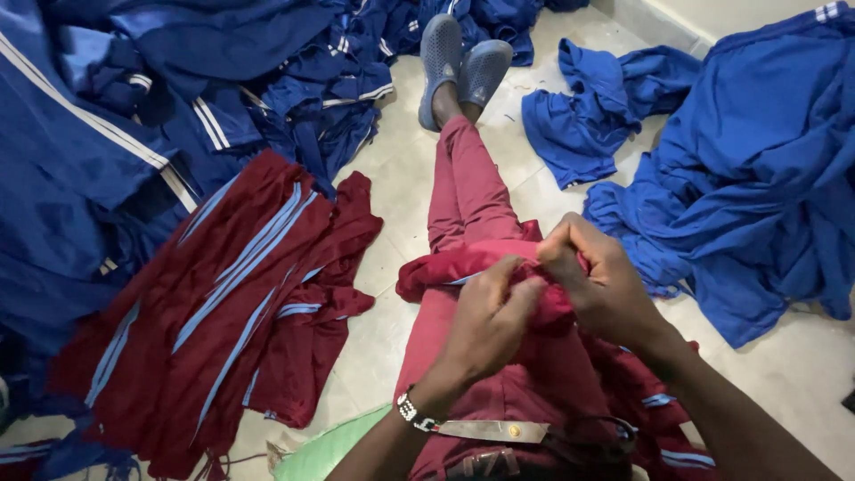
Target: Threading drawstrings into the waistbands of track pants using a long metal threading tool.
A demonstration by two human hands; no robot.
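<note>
1. One head-worn view is looking steeply down from above a seated person's lap.
2. It is facing forward along the outstretched legs toward the far wall (650, 18).
3. It is sitting close to the left hand (485, 325) and right hand (597, 285), near the bottom.
4. It is taking in the tiled floor (392, 205) on both sides.

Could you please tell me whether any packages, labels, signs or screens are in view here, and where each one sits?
None are in view: only the maroon garment held by the left hand and right hand, with scissors on the lap.
</note>
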